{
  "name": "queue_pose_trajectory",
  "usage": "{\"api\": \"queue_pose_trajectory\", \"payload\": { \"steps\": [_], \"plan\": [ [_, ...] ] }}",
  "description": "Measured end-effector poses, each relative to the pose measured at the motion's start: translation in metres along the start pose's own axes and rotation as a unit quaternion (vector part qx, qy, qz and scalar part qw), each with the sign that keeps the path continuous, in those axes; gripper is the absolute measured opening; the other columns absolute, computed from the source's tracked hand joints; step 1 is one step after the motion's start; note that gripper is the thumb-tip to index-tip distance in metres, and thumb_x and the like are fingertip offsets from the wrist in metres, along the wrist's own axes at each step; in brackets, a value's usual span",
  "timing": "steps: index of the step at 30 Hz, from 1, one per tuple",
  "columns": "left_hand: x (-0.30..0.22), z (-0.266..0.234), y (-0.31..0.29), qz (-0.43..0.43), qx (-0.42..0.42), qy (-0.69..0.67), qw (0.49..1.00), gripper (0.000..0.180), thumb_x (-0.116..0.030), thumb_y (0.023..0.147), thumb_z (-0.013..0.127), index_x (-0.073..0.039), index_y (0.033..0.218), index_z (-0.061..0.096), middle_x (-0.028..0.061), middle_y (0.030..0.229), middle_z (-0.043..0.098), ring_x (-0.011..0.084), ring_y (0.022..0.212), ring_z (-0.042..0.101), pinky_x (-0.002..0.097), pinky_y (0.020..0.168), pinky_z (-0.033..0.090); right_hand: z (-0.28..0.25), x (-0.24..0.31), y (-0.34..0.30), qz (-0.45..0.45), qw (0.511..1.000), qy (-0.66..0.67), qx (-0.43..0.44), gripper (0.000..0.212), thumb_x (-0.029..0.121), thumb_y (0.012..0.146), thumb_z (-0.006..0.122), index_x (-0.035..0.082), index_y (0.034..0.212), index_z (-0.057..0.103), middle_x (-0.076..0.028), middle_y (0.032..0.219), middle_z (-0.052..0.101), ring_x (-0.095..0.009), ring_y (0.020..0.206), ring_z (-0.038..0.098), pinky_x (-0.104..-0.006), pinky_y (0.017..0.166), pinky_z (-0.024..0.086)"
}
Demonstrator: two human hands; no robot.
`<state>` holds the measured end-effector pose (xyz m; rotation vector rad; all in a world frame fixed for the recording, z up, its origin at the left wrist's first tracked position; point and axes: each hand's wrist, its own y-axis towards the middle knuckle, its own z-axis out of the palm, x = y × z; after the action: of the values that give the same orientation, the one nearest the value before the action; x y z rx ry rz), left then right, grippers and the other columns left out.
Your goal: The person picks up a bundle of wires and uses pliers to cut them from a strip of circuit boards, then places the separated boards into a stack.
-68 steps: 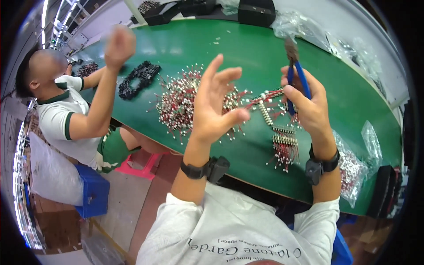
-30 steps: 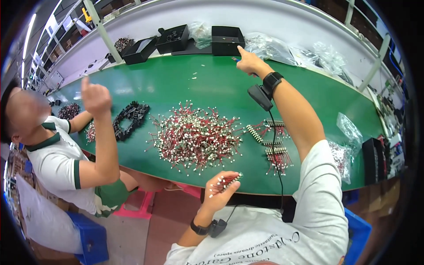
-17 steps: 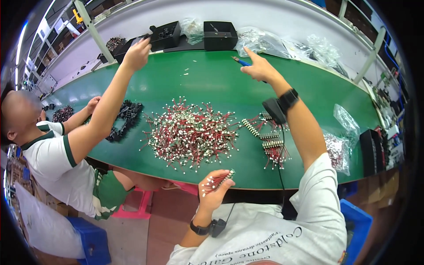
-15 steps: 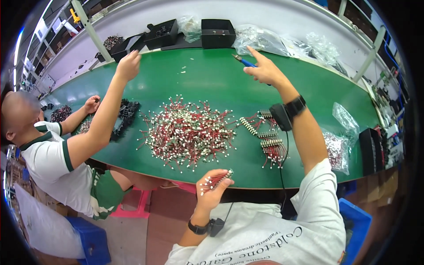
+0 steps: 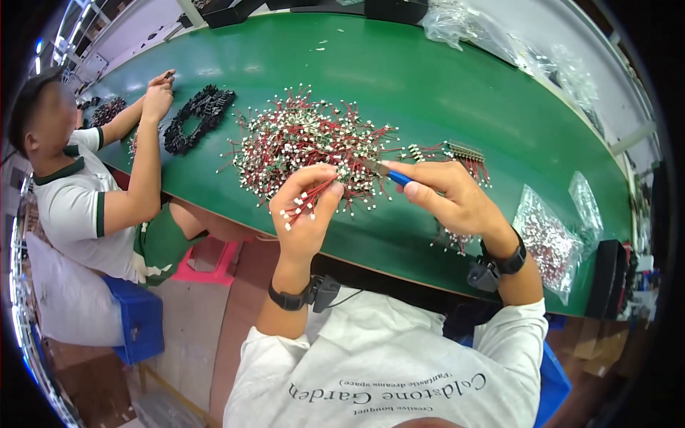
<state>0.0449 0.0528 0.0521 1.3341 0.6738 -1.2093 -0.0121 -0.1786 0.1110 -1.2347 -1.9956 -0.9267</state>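
Observation:
Over the near edge of the pile, my left hand (image 5: pixel 303 210) is closed round a bundle of short red wires (image 5: pixel 307 203) with white connectors on their ends. Small pale connector parts show at its fingertips. My right hand (image 5: pixel 453 196) grips blue-handled cutting pliers (image 5: pixel 399 178), their metal jaws pointing left, close to the tip of the bundle. Whether the jaws touch the bundle I cannot tell. Behind both hands spreads a large pile of red wires with white connectors (image 5: pixel 285 143). Strips of connectors with red wires (image 5: pixel 465 151) lie to its right, partly behind my right hand.
A green table (image 5: pixel 399 78) carries everything. At left a co-worker (image 5: pixel 93 185) sits beside a heap of black parts (image 5: pixel 196 118). Clear bags of wires (image 5: pixel 549 242) and a black box (image 5: pixel 606 274) stand at right. Plastic bags (image 5: pixel 457 25) line the back edge.
My right hand has come back from the far side with the pliers, toward my left hand. My left hand has risen over the pile's near edge. The co-worker's raised arm has lowered.

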Motion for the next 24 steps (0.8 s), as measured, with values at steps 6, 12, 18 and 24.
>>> {"api": "queue_pose_trajectory", "payload": {
  "steps": [6,12,18,24],
  "plan": [
    [-0.005,0.005,0.012,0.13,0.033,0.152,0.979,0.023,0.005,0.075,0.075,0.002,0.097,0.068,0.0108,0.095,0.068,0.0154,0.086,0.064,0.0258,0.077,0.051,-0.001,-0.001,-0.002,-0.007,1.0,0.0,0.016,0.039,0.023,0.096,0.051,0.003,0.129,0.056,-0.011,0.071,0.057,-0.02,0.062,0.055,-0.0334,0.061,0.043],
    [-0.004,0.004,0.015,0.099,0.033,0.142,0.984,0.02,0.007,0.074,0.074,0.0,0.092,0.071,0.0127,0.09,0.07,0.0198,0.083,0.067,0.0288,0.077,0.052,-0.004,-0.004,-0.003,-0.009,0.999,-0.026,0.018,0.038,0.019,0.094,0.053,0.002,0.127,0.057,-0.012,0.071,0.057,-0.024,0.062,0.055,-0.0355,0.06,0.043],
    [-0.001,0.004,0.016,0.143,0.049,0.201,0.968,0.019,0.008,0.071,0.076,0.001,0.088,0.07,0.013,0.092,0.071,0.0198,0.082,0.067,0.0283,0.075,0.052,0.002,-0.013,-0.004,-0.006,0.999,-0.04,0.032,0.037,0.017,0.093,0.054,0.002,0.126,0.058,-0.013,0.074,0.059,-0.026,0.062,0.056,-0.0354,0.059,0.043],
    [0.009,-0.012,0.011,0.085,0.064,0.129,0.986,0.017,0.009,0.072,0.075,0.002,0.086,0.069,0.0154,0.094,0.07,0.0213,0.084,0.067,0.029,0.075,0.053,-0.001,-0.003,0.003,0.139,0.981,0.043,0.127,0.038,0.021,0.094,0.054,0.0,0.125,0.059,-0.012,0.082,0.065,-0.015,0.064,0.06,-0.0315,0.058,0.045]
  ]
}}
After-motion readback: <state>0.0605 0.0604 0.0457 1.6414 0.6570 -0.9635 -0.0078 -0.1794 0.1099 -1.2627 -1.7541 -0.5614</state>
